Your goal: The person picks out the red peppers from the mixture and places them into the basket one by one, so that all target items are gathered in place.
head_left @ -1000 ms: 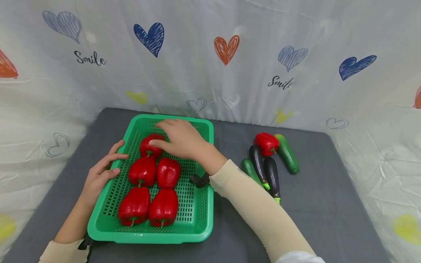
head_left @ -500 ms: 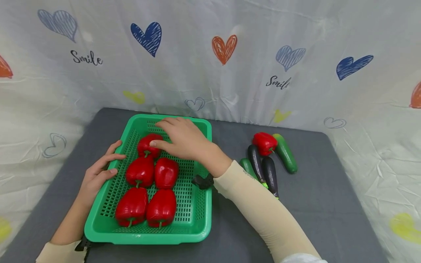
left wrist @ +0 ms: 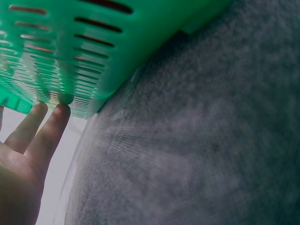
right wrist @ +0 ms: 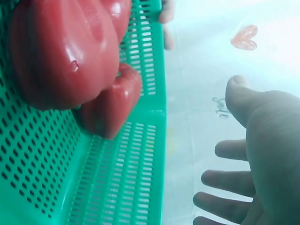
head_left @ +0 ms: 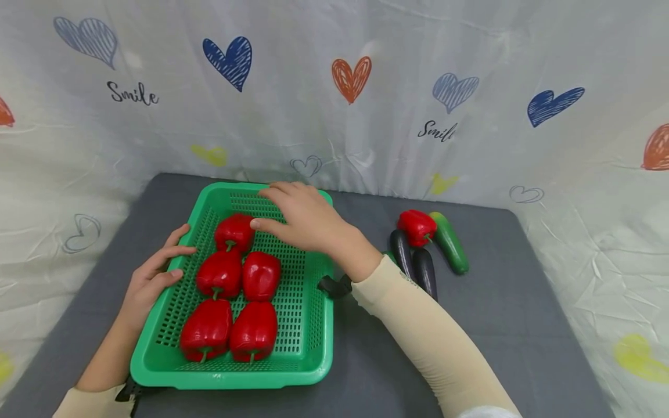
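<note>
In the head view, a green plastic basket [head_left: 230, 380] holds several red bell peppers [head_left: 219, 273]. My left hand [head_left: 151, 278] rests at its left rim; the left wrist view shows straight fingers [left wrist: 51, 136] touching the slotted outer wall. Over the basket's far right part hovers my right hand [head_left: 308, 217], thumb beside the farthest bell pepper [head_left: 235, 230]. In the right wrist view, its spread fingers [right wrist: 229, 183] hold nothing and are apart from the peppers.
Right of the basket on the grey table [head_left: 502, 325] lie another red bell pepper [head_left: 416, 227], a cucumber [head_left: 450, 244] and two eggplants [head_left: 424, 270]. Another green vegetable is mostly hidden by my right sleeve. A heart-printed curtain [head_left: 292, 122] hangs behind.
My right hand has lifted off the farthest bell pepper and shifted slightly right. My left hand stays at the rim. The whole head view has drifted a little leftward.
</note>
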`<state>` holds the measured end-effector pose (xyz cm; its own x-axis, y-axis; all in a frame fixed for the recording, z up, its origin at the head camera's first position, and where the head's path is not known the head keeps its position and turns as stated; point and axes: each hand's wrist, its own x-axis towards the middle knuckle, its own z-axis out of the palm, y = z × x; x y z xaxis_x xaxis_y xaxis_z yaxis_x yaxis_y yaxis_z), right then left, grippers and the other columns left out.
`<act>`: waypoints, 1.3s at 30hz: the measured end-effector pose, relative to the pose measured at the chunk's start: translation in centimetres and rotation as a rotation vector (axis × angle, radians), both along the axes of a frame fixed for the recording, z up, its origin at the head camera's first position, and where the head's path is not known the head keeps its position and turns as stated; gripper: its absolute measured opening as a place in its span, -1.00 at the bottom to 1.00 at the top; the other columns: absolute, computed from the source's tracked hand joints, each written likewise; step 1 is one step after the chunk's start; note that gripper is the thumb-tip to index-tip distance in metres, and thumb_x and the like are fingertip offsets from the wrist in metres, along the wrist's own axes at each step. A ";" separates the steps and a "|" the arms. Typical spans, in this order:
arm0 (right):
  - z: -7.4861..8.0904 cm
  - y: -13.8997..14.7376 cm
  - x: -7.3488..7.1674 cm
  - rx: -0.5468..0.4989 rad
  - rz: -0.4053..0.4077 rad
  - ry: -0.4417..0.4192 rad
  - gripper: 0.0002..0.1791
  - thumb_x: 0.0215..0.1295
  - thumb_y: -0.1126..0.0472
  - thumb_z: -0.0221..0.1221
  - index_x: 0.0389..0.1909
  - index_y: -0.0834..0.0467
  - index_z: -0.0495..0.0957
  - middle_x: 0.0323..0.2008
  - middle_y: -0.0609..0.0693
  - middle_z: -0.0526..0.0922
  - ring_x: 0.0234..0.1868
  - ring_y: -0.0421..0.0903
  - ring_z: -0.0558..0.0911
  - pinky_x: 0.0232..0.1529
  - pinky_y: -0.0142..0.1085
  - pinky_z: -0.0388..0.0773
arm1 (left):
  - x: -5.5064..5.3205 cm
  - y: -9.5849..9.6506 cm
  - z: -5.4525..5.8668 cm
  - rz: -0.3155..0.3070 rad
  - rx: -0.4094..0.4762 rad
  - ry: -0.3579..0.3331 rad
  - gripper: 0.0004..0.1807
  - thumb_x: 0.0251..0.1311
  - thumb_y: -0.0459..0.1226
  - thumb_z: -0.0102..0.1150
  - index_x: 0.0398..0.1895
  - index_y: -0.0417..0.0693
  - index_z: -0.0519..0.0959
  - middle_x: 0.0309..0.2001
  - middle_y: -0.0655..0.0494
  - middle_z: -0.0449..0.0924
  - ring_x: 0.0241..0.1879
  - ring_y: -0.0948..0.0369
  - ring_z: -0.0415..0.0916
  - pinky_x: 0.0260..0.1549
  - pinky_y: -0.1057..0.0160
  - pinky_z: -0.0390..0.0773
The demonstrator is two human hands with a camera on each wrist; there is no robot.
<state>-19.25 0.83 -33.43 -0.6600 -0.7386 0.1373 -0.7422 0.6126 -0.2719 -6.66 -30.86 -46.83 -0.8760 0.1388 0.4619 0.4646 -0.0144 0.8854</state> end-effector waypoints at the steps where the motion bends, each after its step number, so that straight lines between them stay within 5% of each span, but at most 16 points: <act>1: 0.0 0.2 0.0 -0.004 -0.001 0.005 -0.22 0.62 -0.36 0.10 0.62 0.05 0.43 0.56 0.01 0.45 0.55 0.05 0.42 0.54 0.04 0.28 | 0.0 -0.1 0.0 0.006 -0.005 -0.013 -0.59 0.47 -0.65 -0.18 0.29 -0.64 0.46 0.74 -0.07 0.11 0.74 0.17 -0.09 0.46 0.33 0.12; 6: -0.2 1.3 -0.1 -0.032 -0.002 0.028 -0.22 0.62 -0.35 0.11 0.60 0.08 0.45 0.55 0.04 0.46 0.55 0.07 0.43 0.54 0.09 0.28 | 0.1 -0.2 0.0 0.020 -0.014 -0.034 -0.59 0.47 -0.64 -0.17 0.30 -0.62 0.47 0.74 -0.07 0.10 0.74 0.17 -0.09 0.47 0.32 0.12; 20: -0.1 4.8 -0.5 -0.121 -0.034 0.041 -0.25 0.61 -0.28 0.18 0.54 0.17 0.50 0.49 0.04 0.54 0.50 0.05 0.48 0.51 0.06 0.35 | -0.1 0.1 0.2 -0.024 0.024 0.091 -0.55 0.40 -0.70 -0.22 0.27 -0.63 0.49 0.72 -0.15 0.15 0.73 0.13 -0.03 0.41 0.32 0.17; 29: -0.1 7.3 -0.8 -0.110 -0.078 0.057 -0.27 0.59 -0.27 0.21 0.54 0.11 0.50 0.46 0.00 0.56 0.49 0.02 0.50 0.50 0.05 0.36 | 0.1 0.1 0.3 -0.001 0.008 0.029 -0.58 0.45 -0.66 -0.20 0.28 -0.64 0.47 0.73 -0.09 0.13 0.73 0.18 -0.05 0.40 0.33 0.16; 39: -0.1 10.5 -1.1 -0.112 -0.136 0.059 -0.32 0.59 -0.20 0.25 0.54 0.11 0.51 0.48 0.01 0.54 0.51 0.02 0.48 0.51 0.05 0.36 | 0.0 0.2 0.2 -0.007 0.017 0.034 -0.58 0.45 -0.66 -0.20 0.28 -0.64 0.48 0.73 -0.11 0.12 0.73 0.16 -0.06 0.41 0.32 0.15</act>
